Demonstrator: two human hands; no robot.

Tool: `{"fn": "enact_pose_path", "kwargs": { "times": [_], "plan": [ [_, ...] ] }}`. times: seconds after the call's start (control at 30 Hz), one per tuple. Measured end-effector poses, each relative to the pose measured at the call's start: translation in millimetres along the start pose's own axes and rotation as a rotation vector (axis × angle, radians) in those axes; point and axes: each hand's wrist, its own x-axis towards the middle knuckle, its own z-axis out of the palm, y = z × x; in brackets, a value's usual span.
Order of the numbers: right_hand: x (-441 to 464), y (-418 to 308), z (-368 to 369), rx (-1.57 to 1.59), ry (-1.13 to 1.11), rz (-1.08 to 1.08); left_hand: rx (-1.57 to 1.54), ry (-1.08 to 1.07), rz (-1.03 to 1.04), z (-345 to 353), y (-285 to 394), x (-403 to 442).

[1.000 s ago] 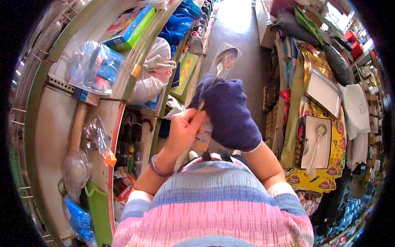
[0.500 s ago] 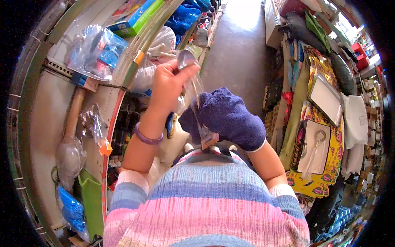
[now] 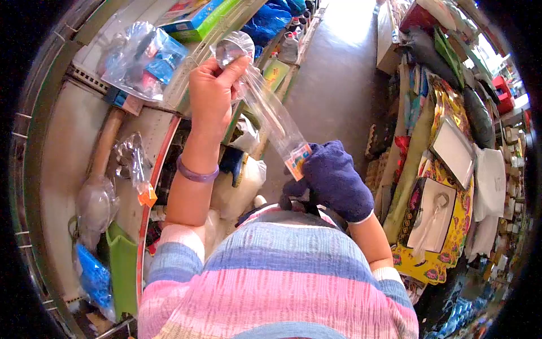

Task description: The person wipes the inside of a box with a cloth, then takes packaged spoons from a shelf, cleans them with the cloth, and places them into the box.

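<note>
My left hand, with a purple bangle at the wrist, is closed around the round end of a metal ladle in a clear plastic sleeve. The sleeve slants down to the right and ends in an orange and blue label. Thick dark blue fabric covers my right hand like a mitt, with a pale edge at the wrist. This covered hand touches or sits right against the label end. Its fingers are hidden, so I cannot tell whether they grip the sleeve.
Shelving on the left holds bagged goods and a green and blue box. A bagged utensil with an orange tag hangs there. At right, a yellow patterned cloth carries a framed panel. A grey aisle floor runs ahead.
My left hand has moved up and left with the ladle. The sleeve has swung from steep to slanted. My covered right hand has shifted slightly down and right, now against the label.
</note>
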Motion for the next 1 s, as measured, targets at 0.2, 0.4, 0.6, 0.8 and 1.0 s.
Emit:
{"fn": "enact_pose_path", "kwargs": {
  "times": [0.2,0.4,0.6,0.8,1.0],
  "plan": [
    [-2,21,62,0.047,0.086,0.202,-0.205,0.26,0.141,-3,0,1],
    [43,-2,55,0.212,0.429,0.222,-0.338,0.219,-0.089,36,-37,-54],
    [64,-1,22,0.201,0.648,0.249,-0.246,0.18,0.028,34,-49,-79],
    [57,14,9,0.028,0.501,0.498,-0.29,0.137,-0.055,31,-51,-89],
    [39,32,-9,0.027,0.66,0.576,-0.234,0.127,-0.056,20,-60,-87]
  ]
}}
